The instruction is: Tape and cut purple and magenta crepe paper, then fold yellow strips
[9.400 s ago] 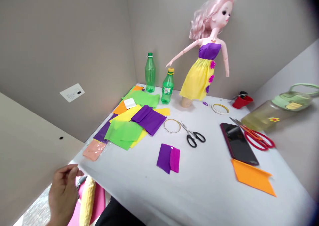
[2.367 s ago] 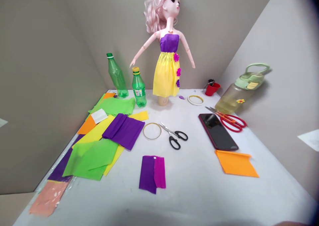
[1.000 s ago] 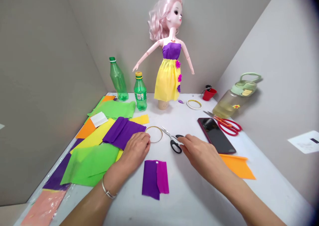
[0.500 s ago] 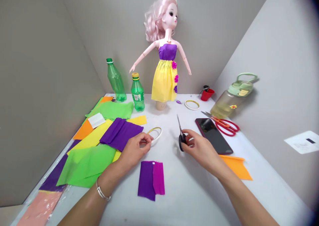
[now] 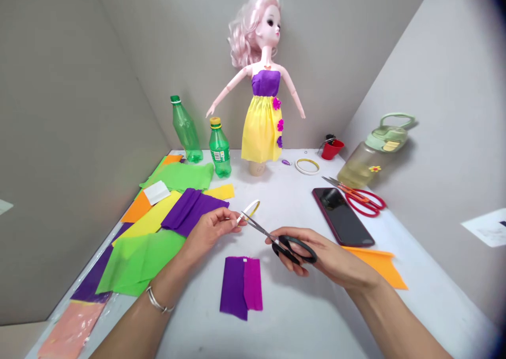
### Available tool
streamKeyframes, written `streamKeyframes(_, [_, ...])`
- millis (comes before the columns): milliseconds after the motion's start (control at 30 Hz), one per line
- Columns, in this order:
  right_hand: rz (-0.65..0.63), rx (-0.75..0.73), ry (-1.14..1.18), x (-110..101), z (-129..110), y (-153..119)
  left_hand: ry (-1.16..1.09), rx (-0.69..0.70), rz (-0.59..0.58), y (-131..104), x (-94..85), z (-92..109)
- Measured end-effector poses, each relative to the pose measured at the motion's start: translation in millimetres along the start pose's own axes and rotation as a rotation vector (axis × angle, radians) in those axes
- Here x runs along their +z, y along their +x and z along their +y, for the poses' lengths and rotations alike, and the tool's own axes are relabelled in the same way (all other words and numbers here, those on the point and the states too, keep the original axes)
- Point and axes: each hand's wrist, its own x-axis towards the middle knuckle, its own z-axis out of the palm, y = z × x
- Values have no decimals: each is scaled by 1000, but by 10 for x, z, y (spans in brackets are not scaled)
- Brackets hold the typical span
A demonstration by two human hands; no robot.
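Between its thumb and fingers, my left hand (image 5: pixel 211 231) pinches a thin roll of white double-sided tape (image 5: pixel 253 207), tilted up off the table. My right hand (image 5: pixel 312 253) grips black-handled scissors (image 5: pixel 294 247), fingers around the loops. The scissor blades point up and left, their tips at the edge of the tape by my left fingertips. Whether the blades touch the tape I cannot tell. Below the hands lie a purple paper piece (image 5: pixel 234 288) and a magenta paper piece (image 5: pixel 253 285), side by side, with a small white square at their top edge.
A doll (image 5: pixel 266 85) in a purple and yellow dress stands at the back. Green bottles (image 5: pixel 220 151) and stacked coloured crepe sheets (image 5: pixel 138 264) are on the left. A phone (image 5: pixel 342 216), red scissors (image 5: pixel 363 201), another tape roll (image 5: pixel 307 166) and a water bottle (image 5: pixel 361 161) are on the right.
My right hand has turned the scissors from pointing up to pointing left and brought them to the tape. The tape roll in my left hand is now tilted more on edge.
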Motion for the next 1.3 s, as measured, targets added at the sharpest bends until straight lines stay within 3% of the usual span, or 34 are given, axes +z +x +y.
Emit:
streamKeyframes(233, [7, 79, 93, -2, 54, 34, -61, -51, -3, -32, 13, 17])
streamKeyframes(700, [-55, 92, 299, 3, 64, 34, -69, -39, -16, -24, 47, -14])
streamKeyframes(1300, [57, 94, 244, 45, 145, 159, -57, -44, 8, 15, 29, -60])
